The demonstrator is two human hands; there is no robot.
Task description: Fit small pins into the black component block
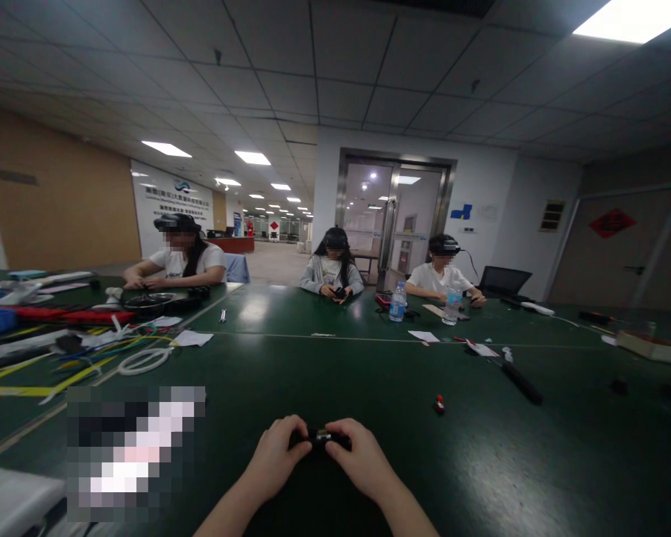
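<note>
Low in the middle of the head view, my left hand point(282, 449) and my right hand point(358, 451) face each other just above the green table point(291, 365). Between them is a small dark bar-shaped object with a shiny metallic middle point(320, 435). Fingers and thumb of each hand pinch one end of it, so both ends are mostly hidden and its exact kind is unclear. A small red and black piece point(439, 404) lies on the table, beyond my right hand and to its right.
At right lies a tool with a black handle point(521, 382). Two water bottles point(397, 302) stand farther back. Coiled white cable point(144, 362) and several coloured wires clutter the left side. A pale device point(16, 496) occupies the near left corner. Three people in headsets sit across the table.
</note>
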